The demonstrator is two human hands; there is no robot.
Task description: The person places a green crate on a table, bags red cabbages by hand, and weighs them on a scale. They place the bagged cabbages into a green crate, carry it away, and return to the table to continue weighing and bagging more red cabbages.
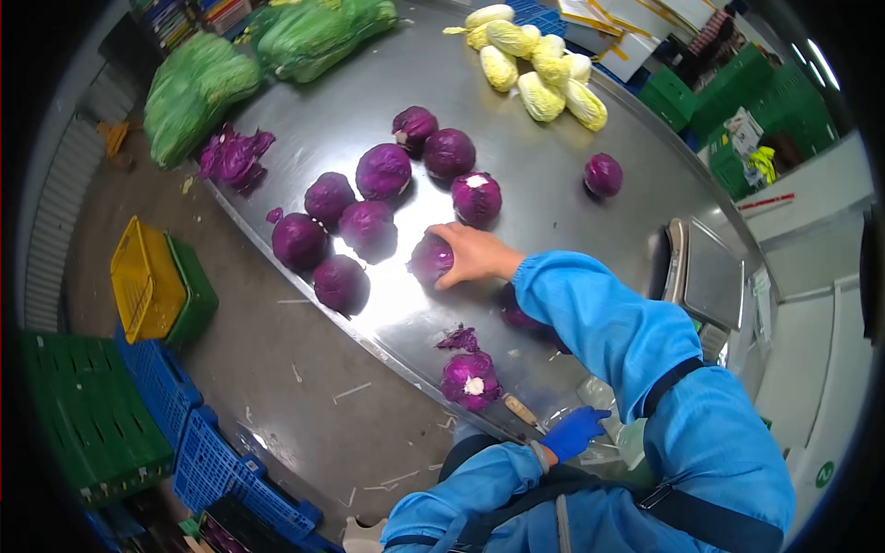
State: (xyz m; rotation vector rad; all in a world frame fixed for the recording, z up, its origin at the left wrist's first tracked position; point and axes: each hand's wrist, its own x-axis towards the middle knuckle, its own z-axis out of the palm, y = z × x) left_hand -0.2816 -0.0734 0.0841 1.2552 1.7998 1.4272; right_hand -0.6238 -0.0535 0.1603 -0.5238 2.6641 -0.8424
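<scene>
My right hand (472, 254), bare, is wrapped round a purple cabbage (429, 261) on the metal table (544, 198). My left hand (573, 434), in a blue glove, is near the table's front edge beside clear plastic bags (630, 442), its fingers apart and nothing seen in them. Left of it are a wooden-handled tool (521, 409) and a purple cabbage with a pale cut stem (471, 380), with loose purple leaves (459, 339) just behind. My right sleeve partly covers another cabbage (519, 309). Several purple cabbages (367, 229) stand left of and beyond my right hand.
Pale yellow cabbages (544, 69) are piled at the back; green-wrapped bundles (198, 92) lie at the back left. One purple cabbage (603, 175) stands apart at the right, near a metal scale (713, 275). Yellow (146, 281) and blue crates (221, 475) stand on the floor at the left.
</scene>
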